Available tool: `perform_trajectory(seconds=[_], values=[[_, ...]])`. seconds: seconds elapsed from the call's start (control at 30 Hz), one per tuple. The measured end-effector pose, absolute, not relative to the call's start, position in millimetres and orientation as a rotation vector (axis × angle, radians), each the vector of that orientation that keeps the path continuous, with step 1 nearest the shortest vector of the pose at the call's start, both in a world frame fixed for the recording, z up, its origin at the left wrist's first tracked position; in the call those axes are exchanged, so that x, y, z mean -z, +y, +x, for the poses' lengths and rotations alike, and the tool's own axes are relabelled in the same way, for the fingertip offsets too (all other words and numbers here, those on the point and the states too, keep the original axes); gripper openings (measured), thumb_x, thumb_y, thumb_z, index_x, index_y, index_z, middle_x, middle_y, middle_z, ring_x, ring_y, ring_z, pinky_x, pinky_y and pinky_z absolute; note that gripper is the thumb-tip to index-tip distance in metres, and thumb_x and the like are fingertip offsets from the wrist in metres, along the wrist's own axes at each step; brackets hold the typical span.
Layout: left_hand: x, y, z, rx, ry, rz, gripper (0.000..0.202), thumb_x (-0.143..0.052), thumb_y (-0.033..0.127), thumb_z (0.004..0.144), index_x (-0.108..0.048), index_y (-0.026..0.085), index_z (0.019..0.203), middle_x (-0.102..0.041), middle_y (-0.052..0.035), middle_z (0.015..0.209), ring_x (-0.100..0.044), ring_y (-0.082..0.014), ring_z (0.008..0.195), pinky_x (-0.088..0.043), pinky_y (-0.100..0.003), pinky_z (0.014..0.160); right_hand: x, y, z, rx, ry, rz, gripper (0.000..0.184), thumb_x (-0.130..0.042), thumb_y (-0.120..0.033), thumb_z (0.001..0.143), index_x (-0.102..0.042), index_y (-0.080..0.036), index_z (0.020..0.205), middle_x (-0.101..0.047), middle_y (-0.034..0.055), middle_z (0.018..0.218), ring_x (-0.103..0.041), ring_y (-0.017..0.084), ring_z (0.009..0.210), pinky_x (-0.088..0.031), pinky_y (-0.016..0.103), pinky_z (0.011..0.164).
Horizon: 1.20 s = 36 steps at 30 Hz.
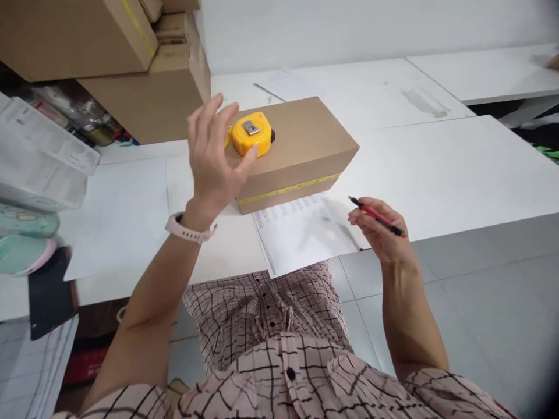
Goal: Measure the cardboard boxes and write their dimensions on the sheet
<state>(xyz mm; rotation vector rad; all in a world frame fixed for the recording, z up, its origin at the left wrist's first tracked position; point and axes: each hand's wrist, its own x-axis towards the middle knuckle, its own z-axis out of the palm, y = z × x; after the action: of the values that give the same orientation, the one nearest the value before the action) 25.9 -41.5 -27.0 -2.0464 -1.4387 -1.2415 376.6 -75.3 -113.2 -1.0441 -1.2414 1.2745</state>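
A yellow tape measure [252, 135] with a metal clip lies on top of a closed cardboard box [301, 131]. Around its left side my left hand [216, 151] is spread, fingers raised and apart; the thumb tip overlaps the near edge of the tape measure, and I cannot tell if it touches. Along the box's front side runs a yellow strip [290, 187]. My right hand [386, 233] grips a red and black pen [379, 217], its dark tip pointing up and left. Below it and partly under the box is a printed sheet of paper [301, 238].
Stacked cardboard boxes [148, 99] stand at the back left. A blank paper sheet [122, 215], a dark phone [51, 297] and a mint-green container [24, 253] are on the left. More papers [292, 84] lie behind the box on the white table [437, 174]. Another person's hand [554, 61] shows far right.
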Motion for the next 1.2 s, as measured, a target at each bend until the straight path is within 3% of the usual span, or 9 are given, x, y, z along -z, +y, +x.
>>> perform_trajectory(seconds=[0.1, 0.2, 0.27, 0.33, 0.4, 0.5, 0.73, 1.0, 1.2], values=[[54, -97, 43, 1.399, -1.385, -1.894, 0.013, -0.06, 0.023, 0.096, -0.065, 0.02, 0.108, -0.075, -0.0048, 0.103, -0.07, -0.0219, 0.097, -0.055, -0.043, 0.091, 109, -92, 341, -1.3, -1.347, -0.994, 0.03, -0.082, -0.045, 0.079, -0.066, -0.025, 0.096, -0.065, -0.0014, 0.07, -0.06, 0.015, 0.064, -0.051, 0.032, 0.066], [95, -147, 61, 1.296, -1.44, -2.182, 0.008, -0.06, 0.015, 0.095, -0.067, 0.019, 0.099, -0.077, -0.0023, 0.088, -0.071, -0.016, 0.077, -0.058, -0.029, 0.07, 110, -95, 297, -1.281, -1.377, -1.069, 0.041, -0.066, -0.057, 0.092, -0.055, -0.023, 0.073, -0.05, -0.0047, 0.056, -0.042, 0.01, 0.053, -0.038, 0.028, 0.055], [119, -168, 71, 1.058, -1.5, -2.342, 0.013, -0.059, 0.019, 0.097, -0.069, 0.016, 0.104, -0.079, -0.0077, 0.102, -0.073, -0.0196, 0.083, -0.059, -0.031, 0.071, 111, -90, 269, -1.354, -1.382, -1.077, 0.044, -0.057, -0.059, 0.096, -0.053, -0.023, 0.072, -0.046, -0.0054, 0.053, -0.039, 0.01, 0.052, -0.035, 0.028, 0.054], [135, -178, 76, 0.756, -1.578, -2.442, 0.025, -0.054, 0.026, 0.1, -0.068, 0.014, 0.117, -0.075, -0.014, 0.124, -0.073, -0.0246, 0.094, -0.06, -0.038, 0.077, 113, -83, 247, -1.512, -1.429, -1.024, 0.04, -0.054, -0.061, 0.097, -0.058, -0.023, 0.083, -0.053, -0.0034, 0.059, -0.048, 0.012, 0.058, -0.04, 0.029, 0.06], [142, -181, 78, 0.535, -1.654, -2.492, 0.033, -0.05, 0.03, 0.103, -0.064, 0.014, 0.127, -0.066, -0.0166, 0.14, -0.072, -0.0269, 0.102, -0.06, -0.042, 0.084, 118, -75, 232, -1.627, -1.511, -0.976, 0.039, -0.056, -0.06, 0.096, -0.062, -0.022, 0.089, -0.062, 0.0003, 0.07, -0.056, 0.014, 0.069, -0.046, 0.031, 0.069], [142, -181, 78, 0.444, -1.739, -2.523, 0.035, -0.046, 0.031, 0.104, -0.062, 0.016, 0.132, -0.058, -0.0151, 0.151, -0.069, -0.0265, 0.109, -0.058, -0.042, 0.09, 130, -65, 220, -1.561, -1.623, -0.977, 0.037, -0.067, -0.055, 0.09, -0.059, -0.021, 0.076, -0.06, 0.0001, 0.073, -0.053, 0.013, 0.07, -0.045, 0.032, 0.07], [144, -181, 82, 0.425, -1.853, -2.498, 0.041, -0.046, 0.034, 0.103, -0.057, 0.016, 0.138, -0.056, -0.0145, 0.152, -0.068, -0.0277, 0.109, -0.058, -0.043, 0.089, 142, -57, 221, -1.481, -1.666, -0.988, 0.031, -0.08, -0.043, 0.077, -0.06, -0.022, 0.088, -0.058, -0.0017, 0.078, -0.047, 0.012, 0.067, -0.039, 0.03, 0.062], [144, -178, 82, 0.467, -1.857, -2.486, 0.039, -0.051, 0.034, 0.101, -0.059, 0.013, 0.134, -0.061, -0.0136, 0.148, -0.07, -0.0273, 0.104, -0.06, -0.042, 0.084, 144, -65, 224, -1.173, -1.806, -1.062, 0.024, -0.063, -0.036, 0.09, -0.047, -0.025, 0.076, -0.038, -0.0064, 0.06, -0.036, 0.011, 0.056, -0.03, 0.031, 0.054], [146, -178, 81, 0.559, -1.886, -2.466, 0.035, -0.052, 0.031, 0.101, -0.059, 0.014, 0.13, -0.064, -0.0131, 0.143, -0.071, -0.0275, 0.105, -0.06, -0.043, 0.085, 150, -65, 222, -1.133, -1.869, -1.052, 0.021, -0.061, -0.035, 0.09, -0.048, -0.025, 0.076, -0.04, -0.0062, 0.059, -0.036, 0.011, 0.053, -0.03, 0.031, 0.052]])
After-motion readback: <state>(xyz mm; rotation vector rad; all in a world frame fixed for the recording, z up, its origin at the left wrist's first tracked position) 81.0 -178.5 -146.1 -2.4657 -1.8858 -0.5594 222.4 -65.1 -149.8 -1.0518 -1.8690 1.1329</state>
